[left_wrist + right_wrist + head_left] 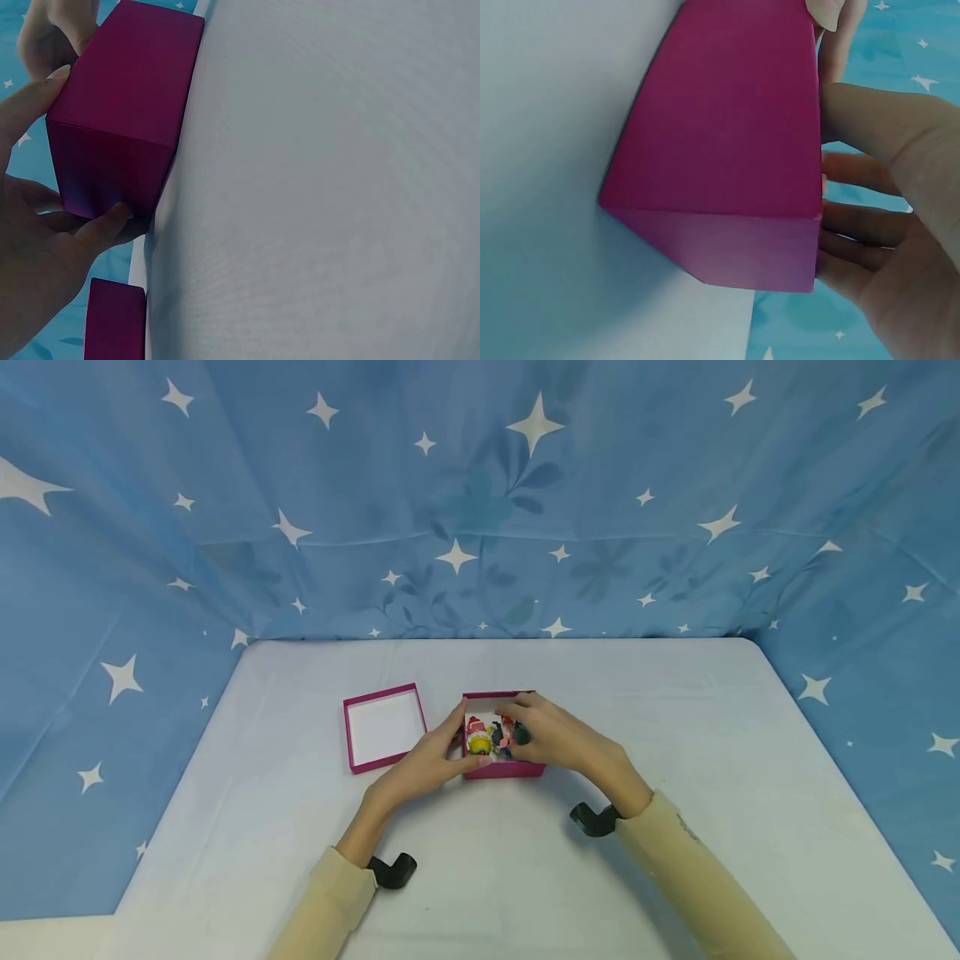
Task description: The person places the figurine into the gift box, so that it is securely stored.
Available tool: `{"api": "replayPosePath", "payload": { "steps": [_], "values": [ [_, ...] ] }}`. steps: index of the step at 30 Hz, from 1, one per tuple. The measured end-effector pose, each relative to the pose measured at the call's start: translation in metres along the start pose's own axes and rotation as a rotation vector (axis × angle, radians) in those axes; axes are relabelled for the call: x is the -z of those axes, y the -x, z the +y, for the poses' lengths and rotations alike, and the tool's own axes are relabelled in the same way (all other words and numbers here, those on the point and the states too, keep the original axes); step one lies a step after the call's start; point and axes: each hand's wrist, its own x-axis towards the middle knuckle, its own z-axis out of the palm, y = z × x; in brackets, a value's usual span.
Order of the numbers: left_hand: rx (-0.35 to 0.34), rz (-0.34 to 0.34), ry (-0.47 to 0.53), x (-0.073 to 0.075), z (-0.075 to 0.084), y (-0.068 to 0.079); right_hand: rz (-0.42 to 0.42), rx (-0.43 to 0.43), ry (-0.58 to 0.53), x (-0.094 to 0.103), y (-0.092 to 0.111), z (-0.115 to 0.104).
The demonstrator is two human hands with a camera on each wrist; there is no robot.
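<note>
A magenta box (504, 771) with a white inside stands on the table, several small toy figurines in it, one with a yellow and pink body (478, 739) at the left. My left hand (431, 762) grips the box's left end, thumb along the front rim; its fingers against the end wall show in the left wrist view. Over the right end, my right hand (558, 735) reaches inside, thumb and fingers curled round a small dark-green figurine (521, 732). The palm partly hides the right-hand figurines. From the right wrist view, the box wall (727, 127) blocks the inside.
The box's lid (385, 727), white inside with a magenta rim, lies left of the box, its near right corner close to my left hand. A white cloth covers the table (675, 710). Blue star-patterned curtains (480, 510) hang behind and at both sides.
</note>
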Motion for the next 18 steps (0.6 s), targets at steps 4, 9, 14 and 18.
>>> {"api": "replayPosePath", "payload": {
  "steps": [4,9,14,18],
  "values": [
    [0.004,-0.008,-0.003,-0.0005,0.0004,-0.001,-0.051,-0.002,0.0,-0.0008,-0.0023,-0.0001],
    [0.014,-0.002,-0.006,0.0002,0.0024,-0.0004,-0.114,-0.013,-0.032,0.0006,-0.0067,-0.0033],
    [0.012,0.002,-0.023,-0.0002,0.0019,-0.0014,-0.171,-0.02,-0.019,0.0003,-0.0089,-0.0066],
    [0.004,0.003,-0.022,-0.0005,0.0017,-0.0011,-0.177,-0.025,-0.014,0.0,-0.0084,-0.0067]
  ]
}}
